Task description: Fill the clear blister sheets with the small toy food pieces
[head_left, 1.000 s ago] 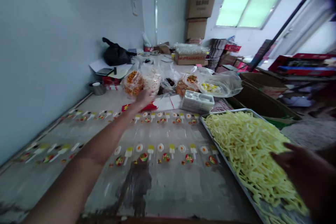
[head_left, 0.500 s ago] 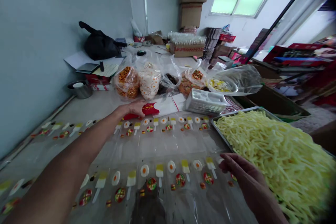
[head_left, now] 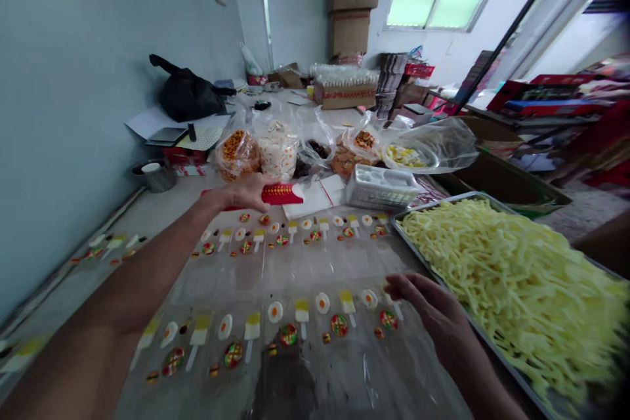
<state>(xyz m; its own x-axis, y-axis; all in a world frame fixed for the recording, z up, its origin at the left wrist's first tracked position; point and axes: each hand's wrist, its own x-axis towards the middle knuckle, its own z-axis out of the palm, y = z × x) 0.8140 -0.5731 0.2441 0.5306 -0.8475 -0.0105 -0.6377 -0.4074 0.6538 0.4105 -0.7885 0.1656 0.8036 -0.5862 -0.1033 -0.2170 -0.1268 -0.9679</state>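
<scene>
My left hand (head_left: 246, 191) reaches to the far side of the table. Its fingers are closed around a red printed carton (head_left: 283, 193) with a yellow pattern, beside white card (head_left: 308, 202). Over the near row of clear plastic sheet (head_left: 344, 367), my right hand (head_left: 428, 302) has its fingers bent together at an ice-pop-shaped piece (head_left: 395, 307). Whatever is between those fingertips is hidden. Fried-egg pieces (head_left: 322, 303), pizza-like rounds (head_left: 338, 325) and tiny burgers (head_left: 326, 338) lie in rows on the plastic.
A metal tray (head_left: 418, 252) heaped with pale yellow strips (head_left: 512, 282) stands at the right. Behind the rows are clear bags of small pieces (head_left: 278, 151) and a white plastic basket (head_left: 381, 187). A metal bowl (head_left: 156, 177) sits by the left wall.
My right hand has moved left, from beside the last ice-pop piece to over it. The white bit at its fingertips no longer shows. My left hand keeps hold of the red carton.
</scene>
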